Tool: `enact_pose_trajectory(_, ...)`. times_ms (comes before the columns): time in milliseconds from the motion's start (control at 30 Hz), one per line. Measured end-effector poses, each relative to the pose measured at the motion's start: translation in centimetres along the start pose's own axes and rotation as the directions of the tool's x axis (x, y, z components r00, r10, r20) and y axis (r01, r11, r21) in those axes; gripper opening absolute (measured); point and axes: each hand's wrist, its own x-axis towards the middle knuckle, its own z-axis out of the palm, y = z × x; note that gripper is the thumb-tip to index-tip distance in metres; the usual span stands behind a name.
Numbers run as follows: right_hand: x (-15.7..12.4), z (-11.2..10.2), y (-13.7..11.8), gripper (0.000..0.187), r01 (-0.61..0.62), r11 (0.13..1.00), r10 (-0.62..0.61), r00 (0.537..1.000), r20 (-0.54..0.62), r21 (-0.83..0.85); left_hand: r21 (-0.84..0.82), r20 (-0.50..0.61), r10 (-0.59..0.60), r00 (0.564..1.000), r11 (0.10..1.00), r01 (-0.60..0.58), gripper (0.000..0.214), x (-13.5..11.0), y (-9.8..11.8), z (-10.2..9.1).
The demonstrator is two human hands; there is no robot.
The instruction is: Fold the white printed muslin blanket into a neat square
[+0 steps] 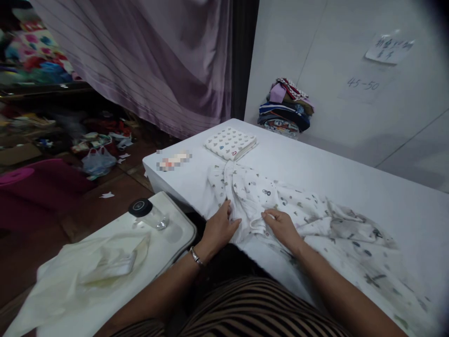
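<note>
When read left to right, note a black-lidded jar [150, 217] left of the left hand [218, 225], itself half open with grip impossible to tell; beyond, a folded cloth [229, 142]; then the printed cloth [301, 206] on the desk [315, 166], bunched between left hand and right hand [282, 225], pinched in the latter's fingertips.

The light is dim, the floor [122, 186] shadowed, the top-right corner black.
</note>
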Motion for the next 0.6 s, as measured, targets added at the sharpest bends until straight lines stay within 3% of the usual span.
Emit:
enact_pose_trajectory(100, -0.4, -0.1, 0.0, 0.035, 0.116, 0.987, -0.115, 0.993, 0.018, -0.115, 0.065, 0.113, -0.044, 0.993, 0.997, 0.037, 0.051, -0.4, 0.4, -0.9)
enact_pose_trajectory(200, -0.7, -0.4, -0.6, 0.035, 0.203, 0.956, -0.195, 0.979, 0.058, -0.214, -0.132, 0.169, 0.035, 0.985, 0.991, -0.013, 0.051, -1.0, 0.3, -1.1)
enact_pose_trajectory(267, -0.9, -0.6, -1.0, 0.035, 0.246, 0.937, -0.232, 0.969, 0.085, -0.248, -0.392, 0.202, 0.059, 0.978, 0.920, 0.025, 0.051, -1.1, 0.3, -0.8)
enact_pose_trajectory(367, -1.1, -0.9, -1.7, 0.038, 0.300, 0.905, -0.269, 0.953, 0.141, -0.300, -0.690, 0.207, -0.027, 0.978, 0.705, 0.165, 0.045, -0.4, 1.2, -0.1)
enact_pose_trajectory(467, -1.2, -0.9, -2.1, 0.039, 0.338, 0.869, -0.292, 0.940, 0.179, -0.361, -0.778, 0.183, -0.096, 0.978, 0.595, 0.204, 0.035, 0.7, 2.8, 0.6)
enact_pose_trajectory(600, -1.5, -0.9, -2.2, 0.037, 0.383, 0.823, -0.328, 0.924, 0.198, -0.419, -0.793, 0.244, -0.037, 0.969, 0.567, 0.221, 0.033, 1.3, 4.4, 1.5)
